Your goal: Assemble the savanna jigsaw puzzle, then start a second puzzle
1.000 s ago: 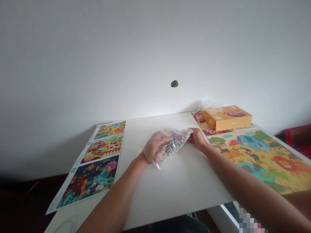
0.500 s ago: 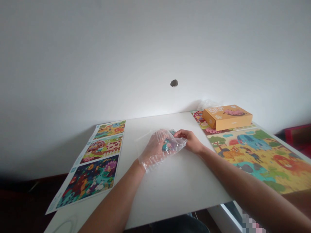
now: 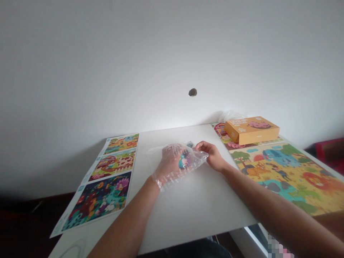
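Note:
A clear plastic bag (image 3: 172,175) holding several coloured puzzle pieces (image 3: 185,160) lies on the white table (image 3: 193,208). My left hand (image 3: 168,162) is inside the bag up to the wrist, fingers curled around the pieces. My right hand (image 3: 212,154) pinches the far closed end of the bag from outside, holding it just above the table top.
A long picture sheet (image 3: 107,175) with three printed scenes lies at the left. A finished animal puzzle (image 3: 290,175) covers the right side, with an orange box (image 3: 251,129) and crumpled plastic (image 3: 229,115) behind it. A dark hole (image 3: 192,92) marks the wall.
My left hand has pushed deeper into the bag, which now reaches my wrist. My right hand shifted slightly left along the bag's end.

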The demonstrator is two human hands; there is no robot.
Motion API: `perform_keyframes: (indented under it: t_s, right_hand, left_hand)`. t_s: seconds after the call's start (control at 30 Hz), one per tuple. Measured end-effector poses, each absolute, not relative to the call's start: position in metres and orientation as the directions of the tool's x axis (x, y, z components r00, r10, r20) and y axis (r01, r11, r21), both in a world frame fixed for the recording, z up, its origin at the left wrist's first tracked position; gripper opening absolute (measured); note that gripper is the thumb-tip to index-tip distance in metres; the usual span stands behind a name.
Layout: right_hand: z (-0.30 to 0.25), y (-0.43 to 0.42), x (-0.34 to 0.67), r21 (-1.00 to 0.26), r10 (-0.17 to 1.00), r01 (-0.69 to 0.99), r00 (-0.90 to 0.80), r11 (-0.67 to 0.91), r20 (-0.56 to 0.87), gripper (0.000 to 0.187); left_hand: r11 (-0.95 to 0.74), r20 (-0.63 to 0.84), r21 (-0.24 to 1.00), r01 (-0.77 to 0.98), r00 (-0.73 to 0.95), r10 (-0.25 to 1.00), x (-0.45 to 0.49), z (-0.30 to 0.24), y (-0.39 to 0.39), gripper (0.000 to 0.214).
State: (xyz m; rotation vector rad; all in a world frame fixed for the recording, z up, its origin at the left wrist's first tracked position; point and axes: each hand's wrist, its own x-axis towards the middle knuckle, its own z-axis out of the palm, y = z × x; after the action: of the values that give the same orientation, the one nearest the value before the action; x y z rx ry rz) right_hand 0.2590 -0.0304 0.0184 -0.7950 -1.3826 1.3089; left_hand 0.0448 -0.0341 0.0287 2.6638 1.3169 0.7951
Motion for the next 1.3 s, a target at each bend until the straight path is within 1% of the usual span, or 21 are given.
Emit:
perform_keyframes:
  t_s: [0.07,0.2,0.33,0.53,0.6,0.63,0.77,0.8,0.87,0.97,1.1,1.17,1.2,1.3]
  right_hand:
    - [0.021,-0.031,0.259,-0.968,0.939,-0.179,-0.263,0.178,0.222,0.032]
    - [0.023,-0.032,0.259,-0.965,0.945,-0.179,-0.232,0.192,0.231,0.031]
    - [0.019,-0.031,0.26,-0.961,0.958,-0.184,-0.16,0.208,0.238,0.027]
    - [0.014,-0.026,0.263,-0.954,0.974,-0.215,-0.048,0.208,0.223,0.025]
    - [0.015,-0.024,0.264,-0.958,0.985,-0.234,-0.015,0.165,0.173,0.027]
    - [0.016,-0.024,0.265,-0.962,0.992,-0.246,-0.005,0.12,0.125,0.029]
    - [0.015,-0.02,0.269,-0.954,0.991,-0.27,-0.041,-0.13,-0.123,0.048]
    - [0.013,-0.02,0.27,-0.953,0.987,-0.258,-0.064,-0.16,-0.149,0.053]
    - [0.011,-0.018,0.271,-0.962,0.981,-0.213,-0.119,-0.174,-0.151,0.059]
    - [0.008,-0.018,0.271,-0.977,0.967,-0.141,-0.223,-0.157,-0.123,0.064]
    - [0.009,-0.022,0.268,-0.98,0.939,-0.137,-0.332,-0.142,-0.09,0.067]
    - [0.009,-0.023,0.265,-0.988,0.945,-0.099,-0.316,-0.117,-0.08,0.06]
    - [0.009,-0.023,0.264,-0.994,0.956,-0.055,-0.282,-0.099,-0.079,0.054]
    - [0.008,-0.022,0.262,-0.994,0.991,0.103,-0.12,-0.038,-0.051,0.044]
  left_hand:
    - [-0.642,0.417,0.253,0.723,0.517,0.747,0.045,0.029,-0.036,0.059]
    - [-0.624,0.397,0.301,0.721,0.5,0.769,0.048,0.031,-0.038,0.048]
    - [-0.592,0.356,0.322,0.739,0.485,0.799,0.05,0.036,-0.039,0.044]
    - [-0.593,0.353,0.306,0.744,0.49,0.797,0.046,0.034,-0.036,0.052]
    - [-0.601,0.343,0.296,0.743,0.504,0.793,0.044,0.033,-0.035,0.053]
    - [-0.613,0.343,0.298,0.732,0.517,0.784,0.044,0.033,-0.035,0.054]
    - [-0.688,0.365,0.354,0.633,0.584,0.725,0.044,0.035,-0.037,0.053]
    - [-0.695,0.369,0.37,0.617,0.589,0.719,0.044,0.035,-0.037,0.051]
    - [-0.688,0.372,0.384,0.616,0.579,0.726,0.045,0.034,-0.038,0.049]
    - [-0.675,0.363,0.359,0.644,0.57,0.737,0.046,0.029,-0.037,0.051]
    - [-0.664,0.348,0.327,0.673,0.567,0.747,0.043,0.028,-0.036,0.052]
    - [-0.663,0.343,0.316,0.679,0.569,0.747,0.043,0.03,-0.037,0.05]
    - [-0.663,0.344,0.306,0.684,0.57,0.746,0.044,0.032,-0.038,0.05]
    - [-0.664,0.353,0.265,0.699,0.57,0.742,0.047,0.034,-0.041,0.063]
